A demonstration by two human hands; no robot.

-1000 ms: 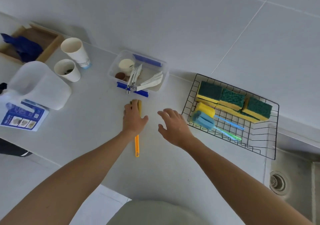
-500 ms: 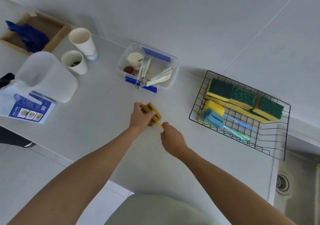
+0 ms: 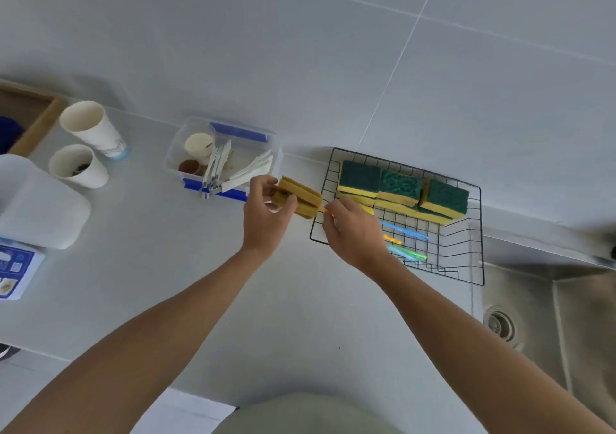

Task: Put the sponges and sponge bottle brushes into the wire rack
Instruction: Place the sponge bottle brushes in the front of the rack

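Note:
I hold an orange sponge bottle brush (image 3: 301,198) with both hands, lifted off the counter at the left edge of the black wire rack (image 3: 480,233). My left hand (image 3: 266,213) pinches its yellow-brown sponge head. My right hand (image 3: 353,230) grips its orange handle, whose tip shows past my hand inside the rack. Several green-and-yellow sponges (image 3: 403,190) line the far side of the rack. A blue brush handle (image 3: 405,232) and a green brush handle (image 3: 408,253) lie on the rack floor; their heads are hidden behind my right hand.
A clear plastic box (image 3: 223,160) with utensils stands left of the rack. Two paper cups (image 3: 88,143), a white jug (image 3: 36,203), a wooden tray (image 3: 30,116) and a blue leaflet (image 3: 13,270) sit further left. A steel sink (image 3: 546,317) lies right of the rack.
Both hands have carried the orange brush up off the counter and to the right, from mid-counter to the rack's left edge. My right hand took hold of the handle.

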